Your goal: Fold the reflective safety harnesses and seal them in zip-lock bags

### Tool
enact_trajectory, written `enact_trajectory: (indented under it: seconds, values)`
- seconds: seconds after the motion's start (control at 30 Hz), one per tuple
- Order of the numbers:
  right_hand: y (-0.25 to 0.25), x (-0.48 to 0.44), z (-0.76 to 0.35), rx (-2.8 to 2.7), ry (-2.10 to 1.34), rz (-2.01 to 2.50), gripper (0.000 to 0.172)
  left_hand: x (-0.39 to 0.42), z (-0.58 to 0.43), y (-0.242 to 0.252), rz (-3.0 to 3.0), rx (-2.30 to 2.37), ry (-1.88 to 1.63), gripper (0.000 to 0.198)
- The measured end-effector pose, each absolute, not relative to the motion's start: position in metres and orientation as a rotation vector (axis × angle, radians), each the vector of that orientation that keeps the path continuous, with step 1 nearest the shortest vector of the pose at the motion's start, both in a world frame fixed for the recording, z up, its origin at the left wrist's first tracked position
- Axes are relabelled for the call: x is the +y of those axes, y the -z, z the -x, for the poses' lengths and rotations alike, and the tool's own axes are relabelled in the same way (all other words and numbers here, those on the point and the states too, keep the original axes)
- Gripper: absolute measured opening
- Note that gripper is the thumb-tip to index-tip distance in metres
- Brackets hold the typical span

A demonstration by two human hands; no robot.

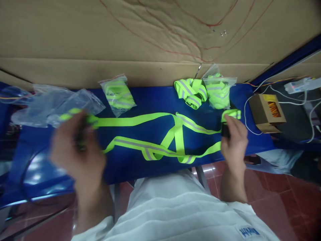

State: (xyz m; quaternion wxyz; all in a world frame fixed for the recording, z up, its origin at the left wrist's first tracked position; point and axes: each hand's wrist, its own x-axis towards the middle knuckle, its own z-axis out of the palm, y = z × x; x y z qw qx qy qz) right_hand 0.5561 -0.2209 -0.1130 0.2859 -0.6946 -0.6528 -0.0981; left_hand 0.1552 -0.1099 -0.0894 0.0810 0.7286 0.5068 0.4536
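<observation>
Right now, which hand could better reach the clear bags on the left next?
Left hand, probably: it is nearer the clear bags; the right hand is farther off. Both hold the green strap.

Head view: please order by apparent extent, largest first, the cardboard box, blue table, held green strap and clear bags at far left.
1. Blue table
2. Held green strap
3. Clear bags
4. Cardboard box

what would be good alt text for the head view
A person's left hand, blurred, and right hand hold opposite ends of yellow-green reflective straps across a blue table. Along its far side lie a strap bundle, two clear bags packed with similar straps and, at left, clear plastic bags.
</observation>
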Motion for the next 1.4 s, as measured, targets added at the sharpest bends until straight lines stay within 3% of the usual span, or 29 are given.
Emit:
enact_trajectory:
  seconds: [0.17, 0.77, 0.97, 1.03, 1.13, 1.23, 1.33, 1.4]
  values:
    - [0.107, -0.183, -0.476, -2.043, 0.089, 1.612, 0.083, -0.121, -0.228, 0.111, -2.694, 1.168, -1.02, 0.054]
    - [0.108, -0.165, -0.44, -2.23, -0.191, 1.61, 0.055, -0.115, -0.244, 0.123, -2.883, 0.755, -0.842, 0.078]
    - [0.101, -0.157, -0.448, -2.063, -0.384, 1.442, 0.075, -0.109, -0.238, 0.112, -2.775, 0.773, -0.734, 0.076]
    - [0.092, -0.156, -0.456, -1.978, -0.413, 1.375, 0.078, -0.102, -0.23, 0.1, -2.681, 0.791, -0.642, 0.089]
    - [0.081, -0.154, -0.463, -1.882, -0.296, 1.309, 0.067, -0.092, -0.218, 0.078, -2.563, 0.882, -0.581, 0.111]
    - [0.074, -0.148, -0.462, -1.781, -0.324, 1.261, 0.062, -0.083, -0.212, 0.058, -2.446, 0.892, -0.573, 0.107]
    - [0.067, -0.135, -0.457, -1.679, -0.648, 1.195, 0.073, -0.076, -0.219, 0.044, -2.225, 0.982, -0.687, 0.084]
    - [0.058, -0.122, -0.453, -1.606, -0.827, 1.153, 0.068, -0.069, -0.229, 0.038, -2.035, 1.061, -0.853, 0.069]
